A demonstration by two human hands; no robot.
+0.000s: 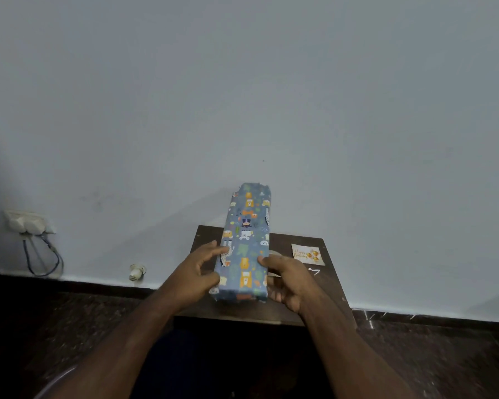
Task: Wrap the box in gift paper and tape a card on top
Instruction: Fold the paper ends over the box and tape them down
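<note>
The left hand (198, 269) is seen at the centre of the frame, fingers curled onto the left side of the box (245, 243). The right hand (285, 279) is curled round the right side, thumb on top. So the box is held by both hands at its near end. The far end is tipped up toward the wall. It can't be told if the near end rests on the bench (333, 283) or is lifted just off it.

The box is long and thin and is already covered in blue gift paper w/ small animal pics. The paper at the far end looks a bit crumpled.

The card (308, 254) is lying flat on the bench, to the right of the box & apart from it. It is not taped on yet. A clear tape roll seems to sit just behind the right hand, but it is mostly hidden.

The box is prob. light and stiff. The paper is likely smooth & a bit slippery, and it may tear if pulled. It is best held by the long sides, not the folded ends.
</note>
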